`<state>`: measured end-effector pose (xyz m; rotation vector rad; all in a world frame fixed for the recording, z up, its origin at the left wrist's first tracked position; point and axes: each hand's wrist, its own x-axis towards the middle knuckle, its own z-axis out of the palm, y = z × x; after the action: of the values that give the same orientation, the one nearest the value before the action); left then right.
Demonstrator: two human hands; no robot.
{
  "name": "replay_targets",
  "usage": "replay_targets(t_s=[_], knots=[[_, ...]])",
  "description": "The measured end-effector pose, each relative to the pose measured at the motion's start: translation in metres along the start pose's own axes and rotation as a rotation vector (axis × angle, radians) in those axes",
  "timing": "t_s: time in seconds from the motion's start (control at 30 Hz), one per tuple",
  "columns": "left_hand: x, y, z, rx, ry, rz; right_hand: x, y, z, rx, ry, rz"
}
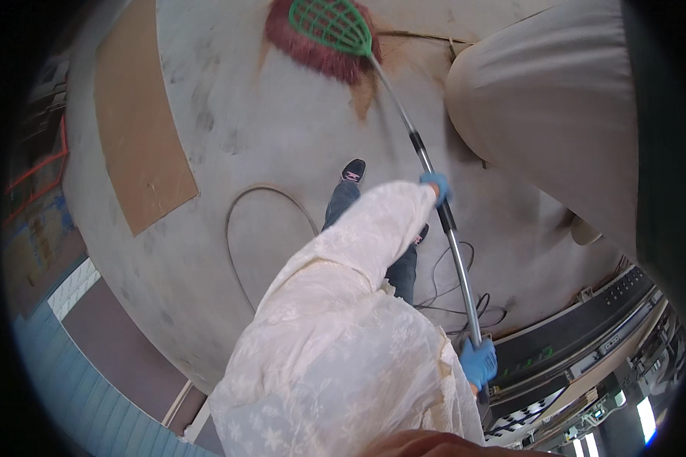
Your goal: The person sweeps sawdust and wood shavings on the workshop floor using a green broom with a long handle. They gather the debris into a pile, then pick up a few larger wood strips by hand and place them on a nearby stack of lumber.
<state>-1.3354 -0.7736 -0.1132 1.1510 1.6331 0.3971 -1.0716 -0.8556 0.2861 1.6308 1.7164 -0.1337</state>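
I hold a long broom [399,107] with a silver pole and black grip sections. Its green lattice head [331,24] lies over dark red bristles [320,61] on the grey floor, at the far side. My left hand [436,186], in a blue glove, is closed around the pole near its middle. Lower down, close to my body, my right hand [479,364] grips the pole's upper end, also gloved in blue. Brown dust [363,97] lies on the floor beside the bristles. A loose white patterned sleeve [343,244] covers my left arm.
A flat brown board [141,137] lies on the floor at left. A hose [232,221] loops beside my legs, and dark cables [434,293] lie near my feet. A large beige cloth-covered bulk [549,114] stands at right, with dark machinery [564,343] at the lower right.
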Motion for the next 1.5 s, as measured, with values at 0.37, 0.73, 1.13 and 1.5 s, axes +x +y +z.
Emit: replay_targets(t_s=[0.37,0.73,1.13,1.5], knots=[[-0.060,-0.114,-0.187,0.518,0.281,-0.096,-0.029,-0.169,0.023,0.306,-0.122,-0.199],[-0.217,-0.058,0.034,-1.553,0.573,-0.903,-0.090,0.025,0.090,-0.043,0.056,-0.215],[-0.242,-0.054,-0.031,-1.820,0.550,-1.018,-0.131,-0.046,-0.015,-0.270,0.217,-0.075],[-0.103,-0.246,-0.339,-1.258,0.286,-0.715,-0.144,-0.374,-0.055,0.398,0.084,-0.081]])
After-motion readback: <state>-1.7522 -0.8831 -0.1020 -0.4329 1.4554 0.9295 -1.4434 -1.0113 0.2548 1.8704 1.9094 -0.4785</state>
